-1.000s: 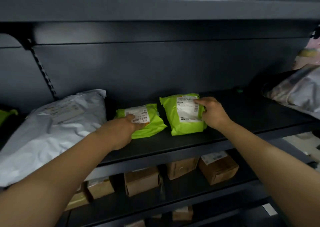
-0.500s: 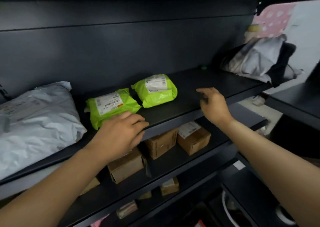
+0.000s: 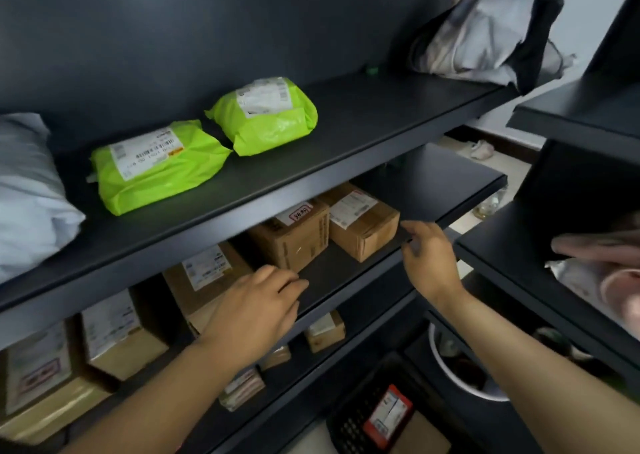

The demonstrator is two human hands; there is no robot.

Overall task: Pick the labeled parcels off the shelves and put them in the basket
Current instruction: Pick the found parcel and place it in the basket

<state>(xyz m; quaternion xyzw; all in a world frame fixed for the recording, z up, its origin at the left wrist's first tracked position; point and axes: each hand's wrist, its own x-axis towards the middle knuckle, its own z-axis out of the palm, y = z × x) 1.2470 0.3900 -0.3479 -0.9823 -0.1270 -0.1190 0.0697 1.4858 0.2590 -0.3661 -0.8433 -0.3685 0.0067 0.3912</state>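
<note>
While both arms reach forward, the left hand (image 3: 256,306) hangs palm down over the front edge of the middle shelf (image 3: 332,263). Fingers loosely bent, gripping nothing, tips just short of a cardboard box. Right hand (image 3: 429,259) at the same edge, further right. Fingers relaxed, nothing held. Thumb and forefinger lie by the lip; contact with it unclear.

Middle shelf: dark, flat, carrying a row of brown labelled boxes. Box with a handwritten tag (image 3: 294,235) sits just beyond the left hand. A second box (image 3: 363,225) is close beside it, toward the right hand. More boxes further left along it and on the shelf beneath. One level above the middle shelf: two bright green parcels (image 3: 156,166) (image 3: 266,114) with white labels, corners meeting. Pale grey bag (image 3: 27,197) at that level's left end, crumpled grey-and-black bag (image 3: 485,31) at its far right end. Another dark shelf unit (image 3: 571,114) stands right of the middle shelf.

Low down, below the middle shelf: black basket (image 3: 349,426) holding a red-edged labelled parcel (image 3: 388,415). White-rimmed bin (image 3: 460,374) just beyond the basket; contents too dark to tell.
</note>
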